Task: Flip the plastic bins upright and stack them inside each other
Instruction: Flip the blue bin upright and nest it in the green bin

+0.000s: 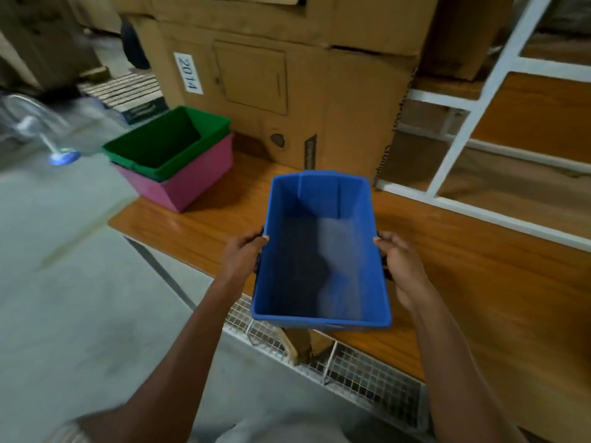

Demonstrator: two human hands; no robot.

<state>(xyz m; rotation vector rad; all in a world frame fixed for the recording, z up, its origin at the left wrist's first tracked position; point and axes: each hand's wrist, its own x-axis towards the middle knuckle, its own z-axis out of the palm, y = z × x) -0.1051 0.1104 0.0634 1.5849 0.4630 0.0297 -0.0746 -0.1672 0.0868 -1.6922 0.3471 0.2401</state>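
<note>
Left hand [244, 255]: clasps the left rim of the blue bin [321, 251].
Right hand [398, 262]: clasps its right rim.
Blue bin: upright, held above the table [463, 282].
Stack: green bin [168, 140] nested in pink bin [198, 180], at 10 o'clock.
Risk: lowered askew, it could jam on the green rim.

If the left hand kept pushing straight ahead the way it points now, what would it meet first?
Probably bare wooden tabletop, then the tall cardboard box. The left hand, gripping the blue plastic bin, points forward; the green-in-pink bin stack sits off to its left. Depth is uncertain.
</note>
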